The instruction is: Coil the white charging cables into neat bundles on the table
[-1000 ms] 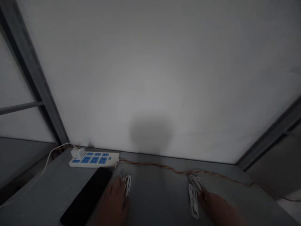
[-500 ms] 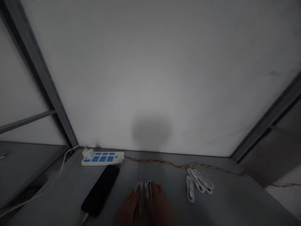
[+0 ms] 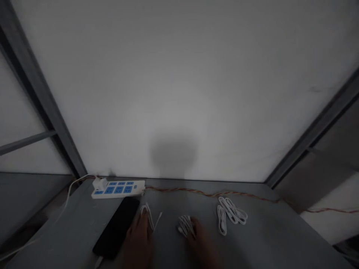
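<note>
head view — the left hand (image 3: 138, 237) sits half-curled at a thin white cable (image 3: 148, 216), the right hand (image 3: 202, 239) at a small white cable bundle (image 3: 185, 226); any grip is hard to tell — the right is nearer the diagonal coiled white cables (image 3: 228, 213); a black smartphone (image 3: 116, 226) and blue-socketed power strip (image 3: 117, 189) show no readable writing.

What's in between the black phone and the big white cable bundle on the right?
In the head view, there's the left hand touching a white cable, then the right hand touching a small white cable coil.
</note>
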The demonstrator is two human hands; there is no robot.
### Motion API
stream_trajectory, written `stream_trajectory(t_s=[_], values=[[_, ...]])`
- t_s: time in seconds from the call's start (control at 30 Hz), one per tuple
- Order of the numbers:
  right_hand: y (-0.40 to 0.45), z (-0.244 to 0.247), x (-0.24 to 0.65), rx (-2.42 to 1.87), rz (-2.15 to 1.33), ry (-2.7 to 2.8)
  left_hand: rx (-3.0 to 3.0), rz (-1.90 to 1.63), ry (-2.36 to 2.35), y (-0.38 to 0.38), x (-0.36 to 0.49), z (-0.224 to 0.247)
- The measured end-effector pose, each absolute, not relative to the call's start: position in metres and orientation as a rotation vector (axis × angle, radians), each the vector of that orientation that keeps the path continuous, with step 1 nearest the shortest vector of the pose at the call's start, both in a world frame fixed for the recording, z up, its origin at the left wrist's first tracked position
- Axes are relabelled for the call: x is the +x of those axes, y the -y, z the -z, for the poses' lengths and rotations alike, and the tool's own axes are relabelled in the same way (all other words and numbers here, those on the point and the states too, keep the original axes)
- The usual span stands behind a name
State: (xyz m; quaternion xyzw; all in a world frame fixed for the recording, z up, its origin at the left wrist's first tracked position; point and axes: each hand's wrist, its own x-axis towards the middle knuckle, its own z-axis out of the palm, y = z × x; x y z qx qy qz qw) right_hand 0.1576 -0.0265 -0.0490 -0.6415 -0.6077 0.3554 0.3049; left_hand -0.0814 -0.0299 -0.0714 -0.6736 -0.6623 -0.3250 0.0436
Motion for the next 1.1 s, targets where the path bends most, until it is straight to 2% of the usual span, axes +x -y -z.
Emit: stream_trajectory(t_s=[0.17, 0.33, 0.47, 0.6, 0.77, 0.87, 0.97, 1.1], values=[[0.019, 0.062, 0.180, -1.373, -1.424, 1.152, -2.221, 1.344, 1.925, 0.050, -0.053, 0.072], [0.024, 0.054, 0.176, -1.212, -1.629, 0.944, -2.493, 1.632, 2.673, 0.058, -0.005, 0.071], [0.028, 0.055, 0.161, -1.141, -1.628, 0.944, -2.859, 1.814, 2.566, 0.043, -0.004, 0.052], [0.026, 0.053, 0.156, -1.117, -1.575, 0.987, -2.718, 1.746, 2.725, 0.038, -0.011, 0.040], [0.025, 0.049, 0.156, -1.164, -1.446, 0.985, -2.543, 1.736, 2.855, 0.041, -0.006, 0.047], [0.027, 0.047, 0.159, -1.245, -1.338, 0.956, -2.378, 1.547, 2.961, 0.042, -0.009, 0.049], [0.028, 0.044, 0.170, -1.305, -1.252, 0.958, -2.267, 1.422, 2.875, 0.040, -0.020, 0.042], [0.027, 0.037, 0.191, -1.376, -1.219, 0.960, -2.267, 1.564, 2.762, 0.034, -0.035, 0.024]])
